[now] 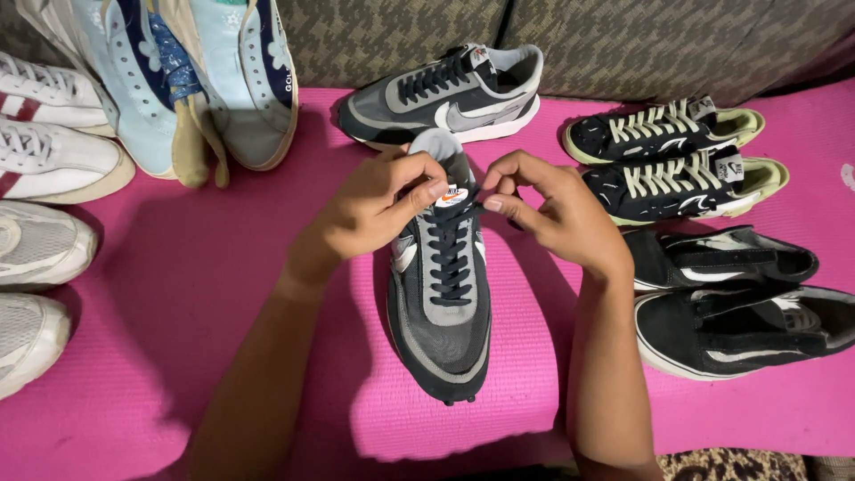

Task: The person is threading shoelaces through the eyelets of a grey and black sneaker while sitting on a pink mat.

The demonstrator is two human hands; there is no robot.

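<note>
Fingertips of left hand [378,207] and right hand [548,214] pinched on dark laces atop grey sneaker [443,294] lying between them on pink mat [178,294]; lacing likely underway, needing steady, even pull.

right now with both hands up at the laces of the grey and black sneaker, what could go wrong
1. The left hand and right hand pinch the dark laces near the tongue of the grey and black sneaker; uneven pulling could leave one end short.
2. Nothing pins the sneaker to the pink mat, so a hard tug might slide it toward the matching grey sneaker behind.
</note>
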